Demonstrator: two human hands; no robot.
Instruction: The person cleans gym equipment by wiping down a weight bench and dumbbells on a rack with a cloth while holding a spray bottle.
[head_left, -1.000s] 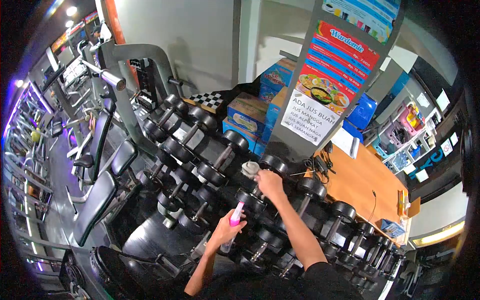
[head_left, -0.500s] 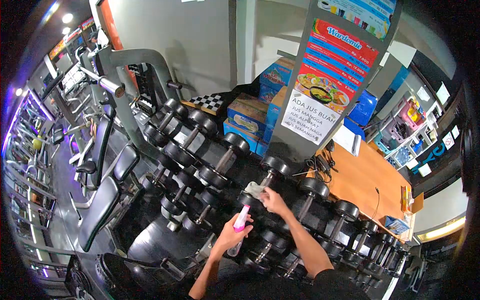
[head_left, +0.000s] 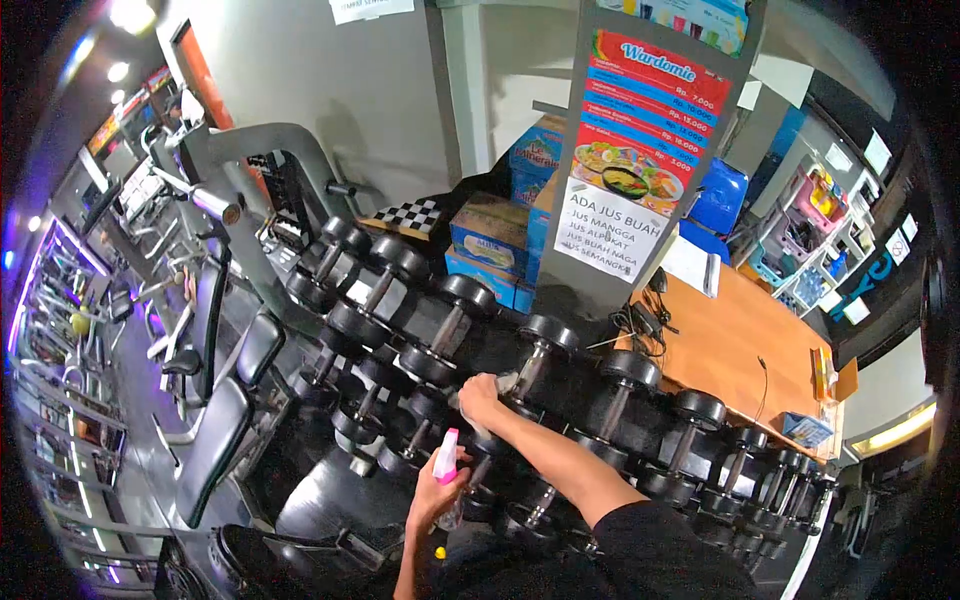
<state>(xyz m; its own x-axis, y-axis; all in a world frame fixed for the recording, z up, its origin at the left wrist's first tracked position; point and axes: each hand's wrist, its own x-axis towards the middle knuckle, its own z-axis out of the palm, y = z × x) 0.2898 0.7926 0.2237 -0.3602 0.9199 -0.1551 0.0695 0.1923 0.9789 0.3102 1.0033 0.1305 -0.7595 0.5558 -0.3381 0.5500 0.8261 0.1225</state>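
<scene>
My left hand (head_left: 437, 486) is wrapped round a clear spray bottle (head_left: 449, 458) with a pink and white top, held low in front of the rack. My right hand (head_left: 481, 397) is closed on a pale cloth (head_left: 508, 383), which shows in part beside the fingers. That hand is at the near end of a black dumbbell (head_left: 537, 368) with a metal handle, on the upper row. Left of it rests another dumbbell (head_left: 449, 330); to the right lies one more (head_left: 618, 399). The forearm hides part of the lower row.
A grey pillar (head_left: 590, 290) with menu posters rises behind the rack. To its right is a wooden table (head_left: 740, 330) with cables. Boxes (head_left: 490, 240) are stacked behind the rack. A padded bench (head_left: 216, 450) and gym machines are at the left.
My right hand has moved left and toward the near end of the dumbbell with the cloth. The left hand and bottle have shifted slightly left and lower. The view has turned a little.
</scene>
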